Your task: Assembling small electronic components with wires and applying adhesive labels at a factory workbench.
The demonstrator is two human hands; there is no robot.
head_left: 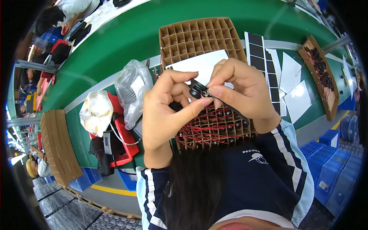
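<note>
A small round black part [197,89] with thin wires is held up between both hands. My left hand [166,109] grips it from the left with thumb and fingers. My right hand [241,90] pinches its right side and the wire end. Under the hands lies a cardboard grid tray [214,128] with red wires and black parts in its cells. A second, empty cardboard grid tray [195,38] lies behind it, partly covered by a white sheet [203,63].
Green conveyor belt [126,34] runs across the back. Two plastic bags [132,90] and a red bin [122,126] sit at left. Sheets with black squares [264,65], white sheets and a tray of dark parts [320,74] lie at right. Blue crates [329,168] stand below right. Other people work at upper left.
</note>
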